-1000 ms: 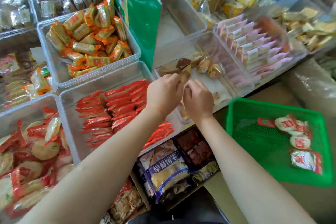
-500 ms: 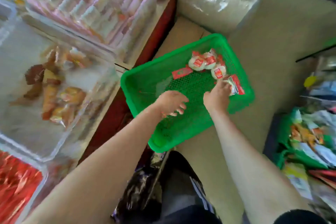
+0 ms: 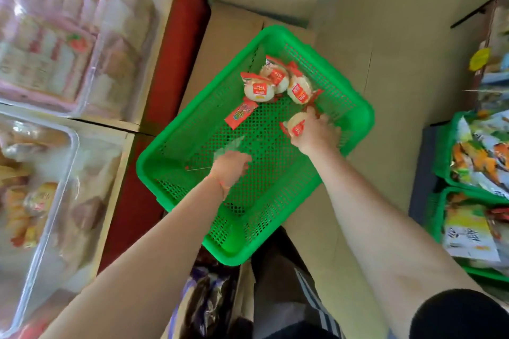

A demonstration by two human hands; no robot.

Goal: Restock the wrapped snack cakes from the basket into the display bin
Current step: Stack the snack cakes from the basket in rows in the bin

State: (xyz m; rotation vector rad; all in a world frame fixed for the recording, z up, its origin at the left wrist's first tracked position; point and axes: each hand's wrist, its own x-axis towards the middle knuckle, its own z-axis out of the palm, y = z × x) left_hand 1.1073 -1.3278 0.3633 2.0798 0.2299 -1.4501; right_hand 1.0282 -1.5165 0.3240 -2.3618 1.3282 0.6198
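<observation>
Head view looks down on two bare arms reaching into a green basket. At about 3 o'clock in the basket, the right hand has its fingers curled round one wrapped snack cake, a pale round cake in a clear wrapper with a red label. Just past it, toward 12 o'clock, three more snack cakes lie bunched together and touching against the far wall of the basket. A flat red packet lies alone on the mesh floor beside them, toward 10 o'clock from the right hand. The left hand is over the middle of the basket, at 8 o'clock from the right one; it is blurred, its fingers seem curled downward, and whether they hold anything cannot be told. The basket sits on brown cardboard boxes. At 9 o'clock, on the shelf, stands a clear display bin with orange and brown wrapped snacks, and beyond it, toward 11 o'clock, pink-wrapped packs stand in rows. At 3 o'clock, other green baskets hold bagged snacks.
</observation>
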